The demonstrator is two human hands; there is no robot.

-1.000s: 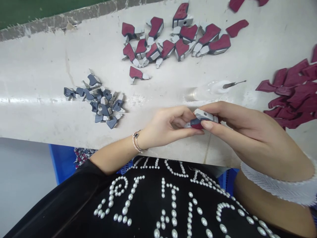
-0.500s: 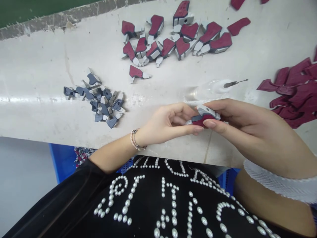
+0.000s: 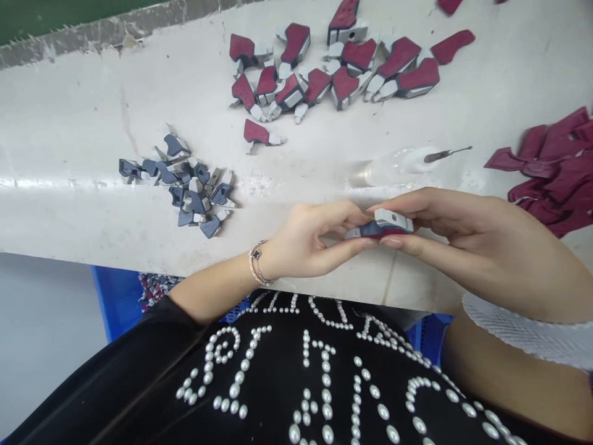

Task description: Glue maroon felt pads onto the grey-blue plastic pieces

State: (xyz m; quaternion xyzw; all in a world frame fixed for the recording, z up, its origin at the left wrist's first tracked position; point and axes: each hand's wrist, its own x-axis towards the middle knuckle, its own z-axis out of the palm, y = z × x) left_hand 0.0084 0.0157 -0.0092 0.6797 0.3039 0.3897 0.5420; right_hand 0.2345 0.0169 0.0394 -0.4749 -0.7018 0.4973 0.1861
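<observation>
Between my two hands is a small plastic part, grey and dark blue with a dark red piece along its lower side. My left hand pinches its left end between thumb and fingers. On the right end, my right hand grips it the same way, its thumb along the lower side. A small hole shows in the grey block on top. Just behind the hands, a translucent bottle with a thin dark metal tip lies on the table.
At the left sits a pile of blue-and-grey parts. Several red-faced parts lie at the back, one single part nearer. Loose dark red pieces are heaped at the right. Below the table edge stands a blue crate with small parts.
The held part has turned in my hands, so less of its red face shows and the grey block's holed side faces me. Both hands still grip it.
</observation>
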